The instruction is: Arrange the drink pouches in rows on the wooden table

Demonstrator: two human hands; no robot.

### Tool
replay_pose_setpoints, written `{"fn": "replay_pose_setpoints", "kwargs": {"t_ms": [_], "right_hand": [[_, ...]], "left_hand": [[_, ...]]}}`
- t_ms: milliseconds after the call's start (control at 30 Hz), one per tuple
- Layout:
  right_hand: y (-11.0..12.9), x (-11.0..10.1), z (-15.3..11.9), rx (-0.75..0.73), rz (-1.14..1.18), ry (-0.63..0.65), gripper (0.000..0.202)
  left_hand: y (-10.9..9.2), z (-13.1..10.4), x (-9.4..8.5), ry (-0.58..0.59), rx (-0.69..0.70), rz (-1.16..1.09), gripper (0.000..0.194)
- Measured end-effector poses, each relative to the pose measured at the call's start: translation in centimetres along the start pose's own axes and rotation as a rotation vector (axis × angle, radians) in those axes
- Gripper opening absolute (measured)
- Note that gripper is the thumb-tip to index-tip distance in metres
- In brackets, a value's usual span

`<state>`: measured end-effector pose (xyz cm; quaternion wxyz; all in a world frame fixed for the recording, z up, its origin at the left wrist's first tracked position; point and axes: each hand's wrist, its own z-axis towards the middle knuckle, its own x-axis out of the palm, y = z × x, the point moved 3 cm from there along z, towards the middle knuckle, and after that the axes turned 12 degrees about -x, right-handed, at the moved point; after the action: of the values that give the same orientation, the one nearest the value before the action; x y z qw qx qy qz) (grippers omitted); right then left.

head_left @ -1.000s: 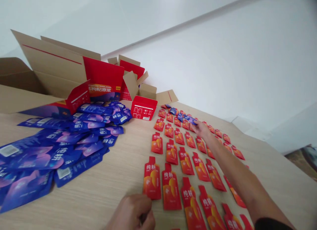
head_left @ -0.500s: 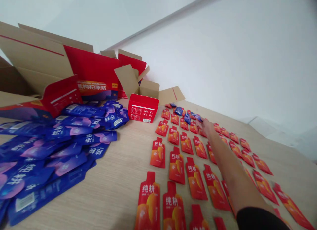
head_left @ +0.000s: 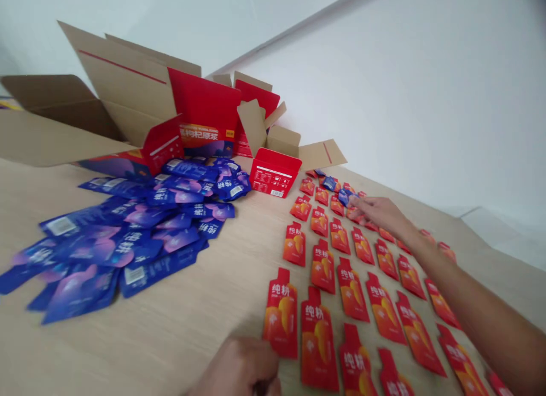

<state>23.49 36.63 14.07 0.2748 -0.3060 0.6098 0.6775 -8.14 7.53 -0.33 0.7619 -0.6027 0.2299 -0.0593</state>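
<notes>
A small blue sachet lies flat among the far red sachets, right of frame centre, touching rows laid in neat lines.

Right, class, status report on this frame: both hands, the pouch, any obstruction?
Right hand stretched far out, fingertips at a blue pouch among red pouches. Left hand curled at the near edge, grip unclear. Nothing blocks the reach.

One head-worn camera looks forward and down along the table, tilted, with near sachets close and large. The boxes and wall lie farther off.
</notes>
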Motion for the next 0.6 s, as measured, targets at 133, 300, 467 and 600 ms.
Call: {"fn": "replay_pose_setpoints", "kwargs": {"t_ms": [133, 300, 467, 600], "right_hand": [[10.3, 10.3, -6.4, -0.438, 0.005, 0.427, 0.028], [20.0, 23.1, -11.1, -1.097, -0.128, 0.476, 0.054], [23.6, 28.7, -10.4, -1.232, -0.237, 0.36, 0.058], [25.1, 29.1, -10.2, -1.311, -0.322, 0.326, 0.052]], "left_hand": [[-3.1, -0.4, -0.7, -0.031, -0.102, 0.062, 0.027], [-2.9, -0.6, 0.1, 0.021, -0.037, 0.159, 0.036], [-1.6, -0.1, 0.8, 0.083, -0.04, 0.266, 0.045], [-1.1, 0.3, 1.1, 0.126, -0.06, 0.308, 0.049]]}}
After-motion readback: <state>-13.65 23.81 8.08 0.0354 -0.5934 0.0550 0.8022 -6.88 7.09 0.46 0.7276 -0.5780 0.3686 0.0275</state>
